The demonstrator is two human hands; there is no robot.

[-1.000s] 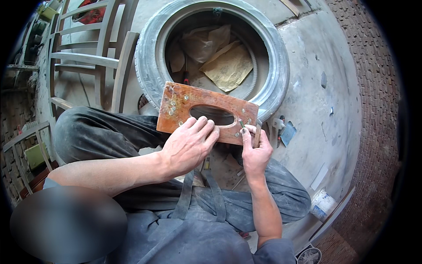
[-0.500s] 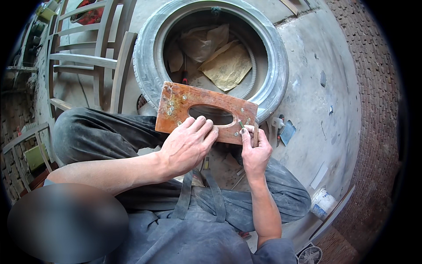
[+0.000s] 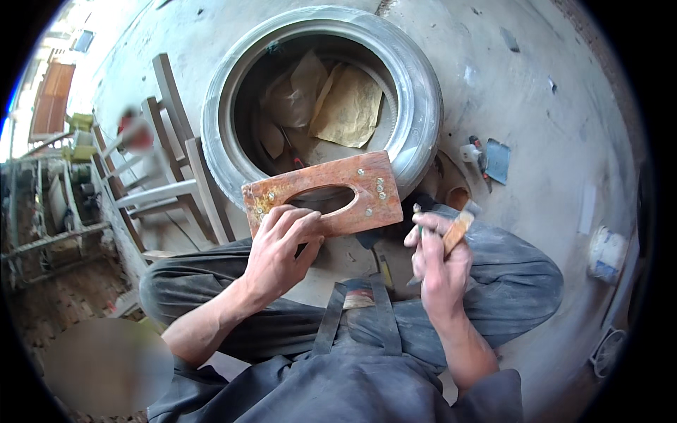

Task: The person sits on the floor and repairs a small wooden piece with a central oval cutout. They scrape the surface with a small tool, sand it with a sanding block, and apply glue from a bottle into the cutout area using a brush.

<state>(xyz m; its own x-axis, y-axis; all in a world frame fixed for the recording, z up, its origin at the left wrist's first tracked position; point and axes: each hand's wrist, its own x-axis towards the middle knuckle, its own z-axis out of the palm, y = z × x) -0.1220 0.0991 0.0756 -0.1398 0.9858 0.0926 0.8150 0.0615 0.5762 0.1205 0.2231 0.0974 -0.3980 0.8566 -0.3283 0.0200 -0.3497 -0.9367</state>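
Facing a grey rubber tyre [image 3: 422,120] at twelve o'clock. At its six o'clock, gripping a reddish-brown, oval-holed wooden rectangle [image 3: 364,193] with the left hand [image 3: 281,245]. At four, clasping a tan wooden-handled tool [image 3: 458,229] in the right hand [image 3: 442,268].

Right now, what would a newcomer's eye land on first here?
Probably the big grey tire lying flat at top centre, with yellowish paper inside it. Just below in the view, the left hand holds a reddish-brown panel with an oval opening. Farther right, the right hand grips a wooden-handled tool.
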